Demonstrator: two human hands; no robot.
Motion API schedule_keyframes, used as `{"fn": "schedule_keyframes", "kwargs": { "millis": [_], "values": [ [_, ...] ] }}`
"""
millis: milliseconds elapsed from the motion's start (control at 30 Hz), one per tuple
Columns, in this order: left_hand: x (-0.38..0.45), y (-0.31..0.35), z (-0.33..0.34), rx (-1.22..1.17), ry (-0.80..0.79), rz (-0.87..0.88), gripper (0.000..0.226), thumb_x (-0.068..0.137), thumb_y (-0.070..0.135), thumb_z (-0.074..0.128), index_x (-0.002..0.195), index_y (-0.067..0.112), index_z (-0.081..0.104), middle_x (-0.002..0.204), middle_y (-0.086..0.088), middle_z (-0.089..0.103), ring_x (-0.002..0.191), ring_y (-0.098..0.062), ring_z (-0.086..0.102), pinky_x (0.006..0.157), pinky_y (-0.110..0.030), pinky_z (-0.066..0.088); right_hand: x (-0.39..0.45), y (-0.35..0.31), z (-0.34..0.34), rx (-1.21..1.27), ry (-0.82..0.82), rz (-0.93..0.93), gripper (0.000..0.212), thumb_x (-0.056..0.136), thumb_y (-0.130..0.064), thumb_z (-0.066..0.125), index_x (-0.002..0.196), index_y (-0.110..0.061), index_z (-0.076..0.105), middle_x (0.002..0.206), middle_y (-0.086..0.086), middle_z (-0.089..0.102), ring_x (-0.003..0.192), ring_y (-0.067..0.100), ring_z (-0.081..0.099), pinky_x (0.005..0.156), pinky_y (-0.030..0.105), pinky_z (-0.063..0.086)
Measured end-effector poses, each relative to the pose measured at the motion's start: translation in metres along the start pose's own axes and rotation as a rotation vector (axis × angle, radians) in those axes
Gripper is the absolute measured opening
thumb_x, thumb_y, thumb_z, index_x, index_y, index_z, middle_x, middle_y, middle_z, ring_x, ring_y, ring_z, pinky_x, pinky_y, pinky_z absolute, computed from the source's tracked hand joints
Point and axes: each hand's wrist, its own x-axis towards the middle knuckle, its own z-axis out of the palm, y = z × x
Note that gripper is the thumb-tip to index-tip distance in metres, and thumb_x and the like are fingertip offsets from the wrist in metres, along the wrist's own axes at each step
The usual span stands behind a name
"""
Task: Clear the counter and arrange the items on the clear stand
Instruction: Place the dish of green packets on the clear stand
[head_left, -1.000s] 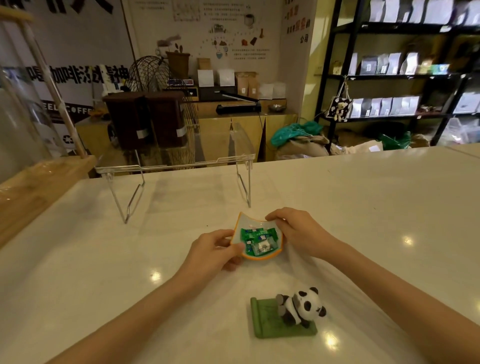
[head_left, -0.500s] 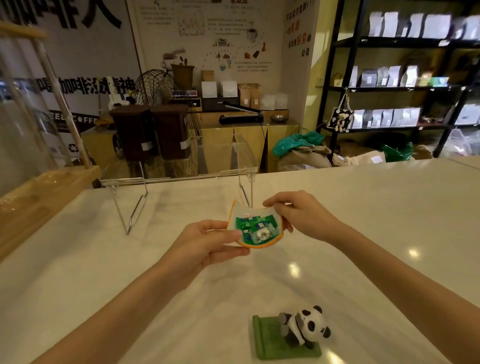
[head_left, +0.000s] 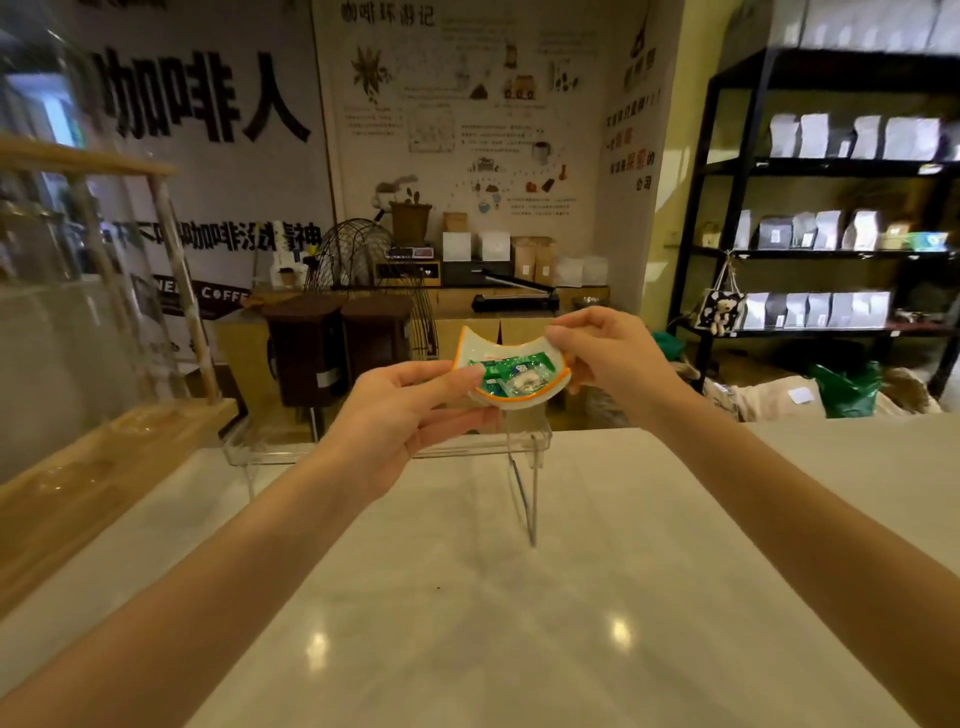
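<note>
A small white dish (head_left: 480, 347) with an orange rim holds green wrapped candies (head_left: 511, 375). My left hand (head_left: 400, 415) grips its left edge and my right hand (head_left: 605, 353) pinches its right edge. Both hold it in the air, above the top shelf of the clear stand (head_left: 524, 467), which stands on the white counter (head_left: 467, 597) in front of me. My hands hide part of the stand's shelf.
A wooden rack with a glass panel (head_left: 104, 467) stands along the counter's left side. Behind the counter are brown bins (head_left: 337, 348), a wire fan (head_left: 358, 260) and black shelves (head_left: 831, 249) with bags at the right.
Both hands lifted the dish off the counter and carried it up and forward to above the stand. The panda figure on its green base has dropped out of view.
</note>
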Motion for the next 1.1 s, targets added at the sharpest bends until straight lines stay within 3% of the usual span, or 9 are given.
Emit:
{"fn": "schedule_keyframes", "kwargs": {
  "millis": [100, 200, 400, 500, 567, 733, 833, 1000, 1100],
  "values": [
    [0.024, 0.011, 0.0, 0.009, 0.016, -0.022, 0.043, 0.065, 0.017, 0.07, 0.105, 0.002, 0.063, 0.091, -0.016, 0.075, 0.081, -0.025, 0.073, 0.064, -0.026, 0.061, 0.027, -0.002, 0.006, -0.046, 0.074, -0.028, 0.005, 0.086, -0.02, 0.059, 0.081, -0.018, 0.061, 0.07, -0.003, 0.064, 0.057, 0.007, 0.059, 0.047, 0.016, 0.049],
    [0.048, 0.011, -0.001, 0.033, 0.035, -0.037, 0.029, 0.075, 0.012, 0.066, 0.102, 0.001, 0.063, 0.09, -0.016, 0.074, 0.078, -0.023, 0.073, 0.063, -0.025, 0.061, 0.05, 0.002, 0.009, -0.114, 0.109, -0.089, 0.009, 0.087, -0.017, 0.059, 0.088, -0.01, 0.064, 0.065, -0.005, 0.061, 0.046, 0.002, 0.056, 0.036, 0.007, 0.041],
    [0.089, -0.004, -0.005, 0.045, 0.054, -0.067, 0.025, 0.078, 0.007, 0.063, 0.101, -0.005, 0.061, 0.09, -0.017, 0.072, 0.069, -0.017, 0.073, 0.06, -0.022, 0.06, 0.088, 0.025, 0.018, -0.246, 0.096, -0.057, 0.024, 0.092, -0.019, 0.048, 0.104, -0.007, 0.065, 0.073, -0.004, 0.061, 0.062, 0.006, 0.056, 0.051, 0.018, 0.045],
    [0.104, -0.008, -0.006, 0.038, 0.082, -0.082, 0.022, 0.079, 0.005, 0.062, 0.099, -0.004, 0.06, 0.089, -0.015, 0.07, 0.067, -0.016, 0.072, 0.055, -0.021, 0.059, 0.101, 0.036, 0.021, -0.25, 0.077, -0.025, 0.027, 0.093, -0.018, 0.047, 0.112, -0.008, 0.063, 0.102, 0.007, 0.069, 0.082, 0.013, 0.061, 0.066, 0.026, 0.051],
    [0.114, -0.012, -0.007, 0.038, 0.09, -0.099, 0.022, 0.08, 0.004, 0.06, 0.101, -0.004, 0.058, 0.09, -0.014, 0.068, 0.076, -0.019, 0.069, 0.057, -0.023, 0.06, 0.109, 0.042, 0.023, -0.283, 0.052, -0.035, 0.03, 0.093, -0.017, 0.044, 0.117, -0.007, 0.06, 0.117, 0.01, 0.065, 0.092, 0.011, 0.055, 0.075, 0.025, 0.046],
    [0.136, -0.022, -0.009, 0.053, 0.125, -0.15, 0.033, 0.082, 0.003, 0.058, 0.114, -0.006, 0.052, 0.101, -0.018, 0.065, 0.085, -0.023, 0.066, 0.063, -0.026, 0.06, 0.127, 0.06, 0.027, -0.29, 0.005, -0.034, 0.033, 0.095, -0.018, 0.042, 0.123, -0.006, 0.055, 0.121, 0.011, 0.063, 0.08, 0.009, 0.054, 0.056, 0.017, 0.044],
    [0.144, -0.027, -0.012, 0.075, 0.146, -0.167, 0.034, 0.083, 0.003, 0.057, 0.115, -0.005, 0.052, 0.097, -0.015, 0.065, 0.094, -0.025, 0.064, 0.074, -0.031, 0.06, 0.135, 0.07, 0.03, -0.281, -0.009, -0.012, 0.033, 0.094, -0.018, 0.043, 0.123, -0.006, 0.055, 0.121, 0.012, 0.062, 0.085, 0.011, 0.056, 0.059, 0.018, 0.045],
    [0.148, -0.032, -0.014, 0.072, 0.155, -0.211, 0.033, 0.084, 0.005, 0.057, 0.114, -0.007, 0.054, 0.107, -0.019, 0.064, 0.098, -0.026, 0.064, 0.062, -0.024, 0.058, 0.139, 0.081, 0.036, -0.285, -0.044, 0.014, 0.035, 0.094, -0.018, 0.043, 0.127, -0.007, 0.051, 0.128, 0.013, 0.057, 0.107, 0.014, 0.054, 0.067, 0.016, 0.043],
    [0.151, -0.031, -0.016, 0.066, 0.172, -0.22, 0.033, 0.083, 0.004, 0.057, 0.114, -0.007, 0.053, 0.107, -0.019, 0.065, 0.093, -0.025, 0.065, 0.06, -0.024, 0.058, 0.141, 0.083, 0.038, -0.292, -0.053, 0.004, 0.036, 0.094, -0.017, 0.042, 0.128, -0.006, 0.049, 0.131, 0.013, 0.055, 0.102, 0.011, 0.051, 0.062, 0.011, 0.039]
  ]
}}
